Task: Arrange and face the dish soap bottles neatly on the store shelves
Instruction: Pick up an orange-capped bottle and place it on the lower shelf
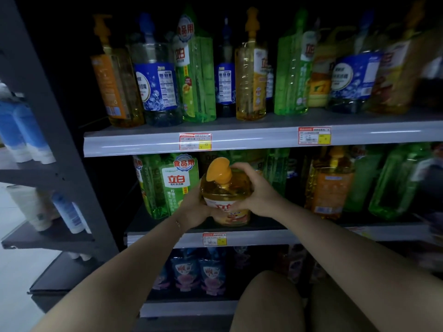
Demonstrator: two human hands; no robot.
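Middle shelf (167, 226): yellow bottle (227, 200), orange pump.

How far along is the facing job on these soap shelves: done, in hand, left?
Done: the green square bottle on the middle shelf shows its label forward. In hand: left hand and right hand grip the yellow orange-pump bottle at that shelf's front. Left: up top, the yellow orange-labelled bottle at far left, among others, stands turned sideways.

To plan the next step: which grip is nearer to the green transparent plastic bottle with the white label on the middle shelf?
Left. The left grip sits just beside the green transparent plastic bottle; the right grip is beyond the yellow plastic pump bottle both hold.
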